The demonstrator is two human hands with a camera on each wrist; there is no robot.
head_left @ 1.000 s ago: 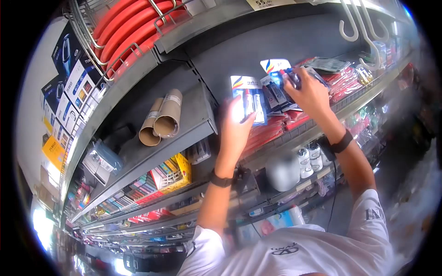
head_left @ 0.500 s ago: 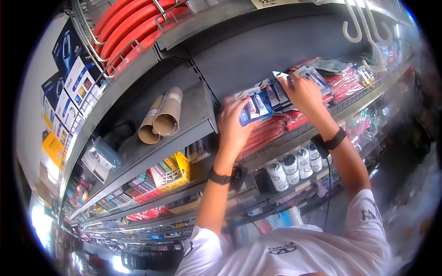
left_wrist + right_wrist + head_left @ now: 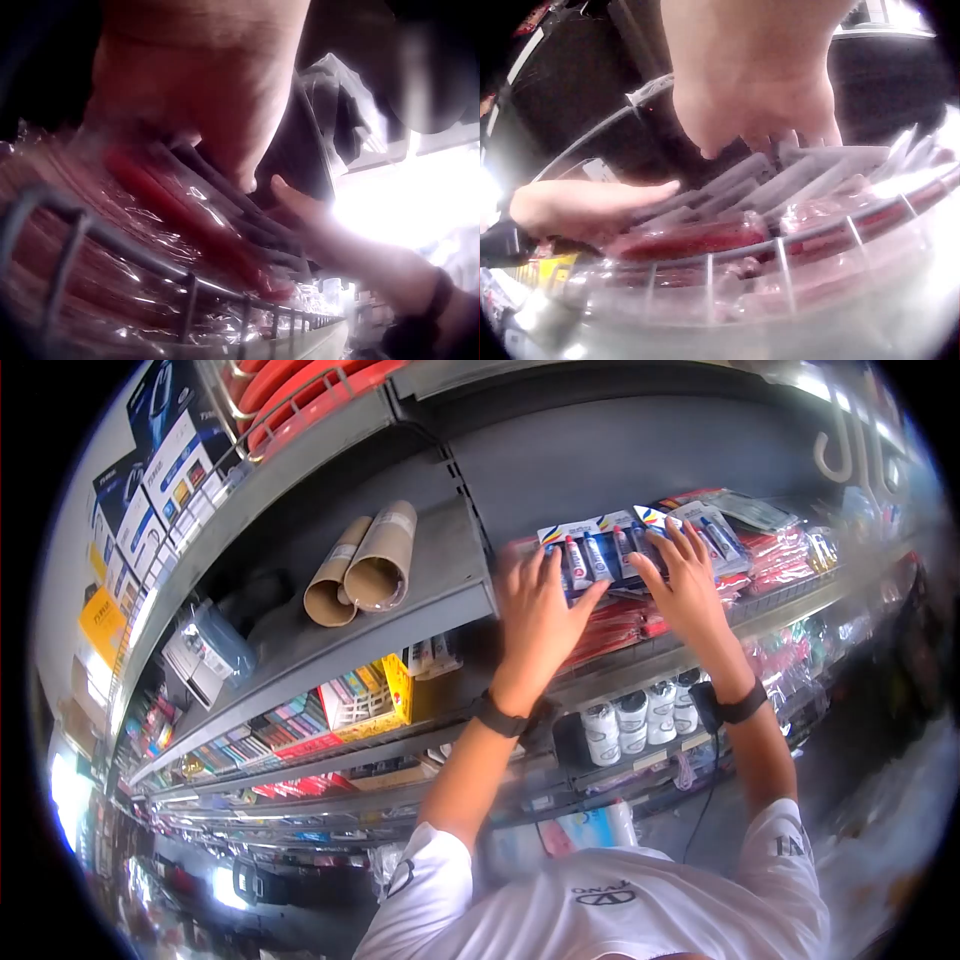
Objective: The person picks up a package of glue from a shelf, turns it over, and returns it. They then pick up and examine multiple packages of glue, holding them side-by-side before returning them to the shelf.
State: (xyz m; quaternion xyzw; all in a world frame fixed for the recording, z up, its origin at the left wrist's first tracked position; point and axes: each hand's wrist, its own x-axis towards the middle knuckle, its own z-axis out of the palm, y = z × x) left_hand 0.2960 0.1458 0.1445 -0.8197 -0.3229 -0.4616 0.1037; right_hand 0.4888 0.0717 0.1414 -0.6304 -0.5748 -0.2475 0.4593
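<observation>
Blister packs of small tubes [image 3: 597,555] lie side by side on red plastic-wrapped packets [image 3: 605,625] on the shelf. The left hand [image 3: 540,615] rests at the left end of the packs, fingers spread and thumb pointing right. Fingers of the right hand [image 3: 690,595] lie extended over the packs at the right. In the left wrist view the left hand [image 3: 202,82] is above the wrapped packets [image 3: 172,210], with the right hand [image 3: 322,225] beyond. The right wrist view has the right hand [image 3: 754,82] over stacked packs [image 3: 780,184]; its fingertips are partly hidden.
Two cardboard tubes [image 3: 383,555] lie on the shelf section to the left. A wire rail [image 3: 770,598] runs along the shelf's front edge. White bottles [image 3: 632,722] stand on the shelf below, and white hooks [image 3: 850,460] hang at the upper right.
The left hand's pack now lies flat beside the others, and that hand's fingers have spread. The right hand has let its pack down and flattened over the row. The head view has shifted.
</observation>
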